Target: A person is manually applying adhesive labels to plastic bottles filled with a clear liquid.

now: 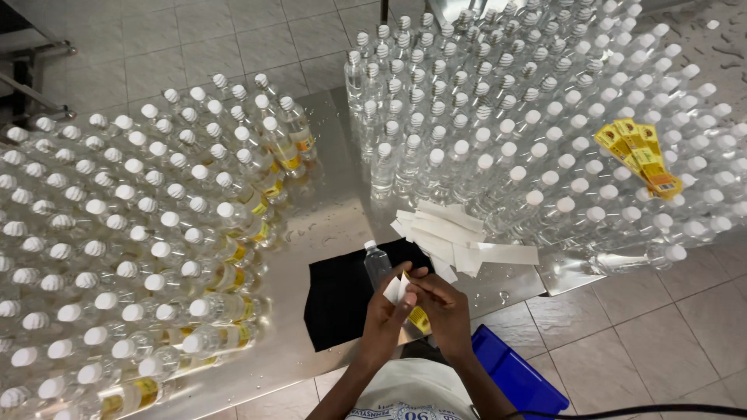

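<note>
My left hand [384,313] and my right hand [443,305] meet over a black cloth [336,299] at the near edge of a steel table [327,210]. Together they pinch a small label strip [395,288], white on its back with a yellow part showing lower down. A single clear bottle with a white cap [376,263] stands on the cloth just beyond my fingers. A loose pile of white backing strips [443,233] lies to the right of it.
Several capped bottles with yellow labels [156,257] fill the table's left side. Several unlabelled capped bottles [545,101] crowd the right, with a stack of yellow labels [640,155] lying on their caps. A blue bin [517,377] sits on the tiled floor.
</note>
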